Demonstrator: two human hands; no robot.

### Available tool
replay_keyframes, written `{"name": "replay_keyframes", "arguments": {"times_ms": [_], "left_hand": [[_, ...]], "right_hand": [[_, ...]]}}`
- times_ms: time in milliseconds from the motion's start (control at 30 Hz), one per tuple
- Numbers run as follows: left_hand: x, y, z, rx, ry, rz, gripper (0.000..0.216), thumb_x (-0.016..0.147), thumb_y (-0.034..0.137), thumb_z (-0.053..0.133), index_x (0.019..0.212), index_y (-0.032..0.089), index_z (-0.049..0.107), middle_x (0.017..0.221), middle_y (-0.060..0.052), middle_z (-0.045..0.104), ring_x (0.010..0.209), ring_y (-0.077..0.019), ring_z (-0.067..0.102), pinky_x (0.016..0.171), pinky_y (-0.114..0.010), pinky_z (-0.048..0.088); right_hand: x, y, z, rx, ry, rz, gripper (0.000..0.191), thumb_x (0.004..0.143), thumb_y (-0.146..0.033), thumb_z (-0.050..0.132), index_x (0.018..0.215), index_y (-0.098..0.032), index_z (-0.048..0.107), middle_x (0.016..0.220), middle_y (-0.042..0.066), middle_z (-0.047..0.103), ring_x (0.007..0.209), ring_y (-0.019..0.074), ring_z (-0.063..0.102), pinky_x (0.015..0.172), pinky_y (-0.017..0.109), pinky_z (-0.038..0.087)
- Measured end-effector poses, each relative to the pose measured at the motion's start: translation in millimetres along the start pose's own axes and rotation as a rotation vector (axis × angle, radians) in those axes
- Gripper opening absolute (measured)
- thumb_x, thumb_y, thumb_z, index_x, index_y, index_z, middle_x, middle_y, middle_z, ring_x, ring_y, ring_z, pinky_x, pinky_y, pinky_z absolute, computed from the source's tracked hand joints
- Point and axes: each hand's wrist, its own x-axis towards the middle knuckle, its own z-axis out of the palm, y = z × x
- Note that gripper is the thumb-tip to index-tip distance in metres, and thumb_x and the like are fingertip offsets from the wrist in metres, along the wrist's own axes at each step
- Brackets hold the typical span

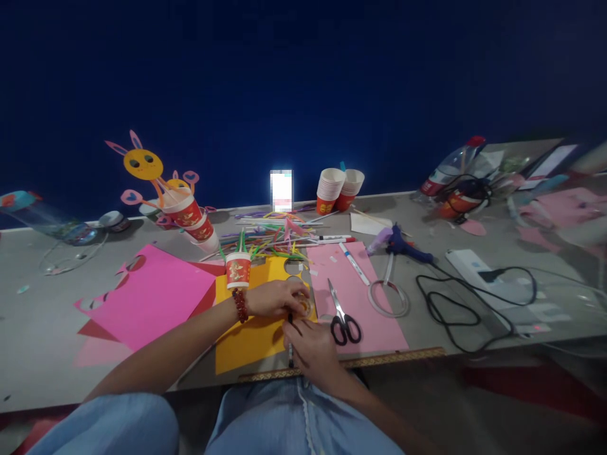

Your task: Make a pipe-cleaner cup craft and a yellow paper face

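Observation:
My left hand (281, 298), with a red bead bracelet at the wrist, reaches over the yellow paper (251, 341). Its fingers curl down onto a small roll of tape (304, 307). Close below it, my right hand (313, 351) is closed around a slim pen (291, 357), whose middle is partly covered by the fingers. Black-handled scissors (340, 316) lie slightly spread on the pink paper (379, 332) to the right. A red-and-white paper cup (238, 270) holding green strips stands just beyond my left wrist.
Magenta paper (159, 291) lies left, near stacked cups bearing a rabbit figure (143, 164). Colourful pipe cleaners (265, 237) are heaped behind. Rightward are a marker (353, 264), a tape ring (402, 306), a blue glue gun (408, 245) and a corded power strip (467, 268). A patterned strip (393, 358) runs along the front edge.

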Motion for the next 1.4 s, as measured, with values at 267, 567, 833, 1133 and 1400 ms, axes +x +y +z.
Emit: {"name": "replay_keyframes", "arguments": {"times_ms": [267, 567, 833, 1133, 1400], "left_hand": [[-0.4, -0.8, 0.8, 0.001, 0.007, 0.006, 0.020, 0.092, 0.020, 0.062, 0.104, 0.029, 0.076, 0.129, -0.008, 0.060, 0.114, -0.0234, 0.060, 0.098, -0.031, 0.049], [-0.8, -0.9, 1.9, -0.010, 0.023, 0.005, 0.018, 0.095, 0.027, 0.061, 0.105, 0.028, 0.076, 0.128, -0.009, 0.060, 0.112, -0.0237, 0.062, 0.095, -0.031, 0.049], [-1.5, 2.2, 0.6, -0.002, 0.028, 0.000, 0.021, 0.095, 0.022, 0.059, 0.105, 0.028, 0.076, 0.128, -0.009, 0.062, 0.112, -0.0241, 0.061, 0.096, -0.033, 0.049], [0.5, 19.3, 2.1, 0.105, 0.080, 0.006, 0.016, 0.097, 0.024, 0.055, 0.097, 0.024, 0.071, 0.117, -0.009, 0.064, 0.105, -0.0235, 0.059, 0.091, -0.034, 0.046], [-8.7, 30.7, 13.2, 0.185, 0.120, -0.108, 0.020, 0.101, 0.029, 0.050, 0.106, 0.024, 0.069, 0.130, -0.006, 0.059, 0.105, -0.0242, 0.055, 0.093, -0.037, 0.042]], "right_hand": [[-13.0, -3.7, -7.2, 0.063, -0.023, 0.033, 0.017, 0.083, -0.014, 0.055, 0.099, -0.019, 0.061, 0.085, 0.005, 0.067, 0.075, 0.0213, 0.058, 0.061, 0.032, 0.036], [-26.4, 5.0, -12.6, 0.190, 0.133, 0.004, 0.016, 0.085, -0.010, 0.047, 0.084, -0.020, 0.060, 0.073, 0.004, 0.064, 0.066, 0.0196, 0.057, 0.059, 0.031, 0.033], [-31.1, 21.9, -26.7, 0.542, 0.331, 0.182, 0.019, 0.097, -0.019, 0.046, 0.092, -0.021, 0.065, 0.078, 0.004, 0.071, 0.071, 0.0180, 0.068, 0.066, 0.028, 0.050], [-32.0, 49.9, -32.2, 0.851, 0.329, 0.419, 0.023, 0.102, -0.034, 0.045, 0.113, -0.022, 0.062, 0.080, 0.002, 0.068, 0.062, 0.0161, 0.067, 0.055, 0.026, 0.059], [-10.3, 72.4, -52.8, 0.730, 0.350, 0.413, 0.020, 0.100, -0.036, 0.050, 0.102, -0.021, 0.063, 0.078, 0.003, 0.069, 0.072, 0.0180, 0.069, 0.070, 0.029, 0.058]]}}
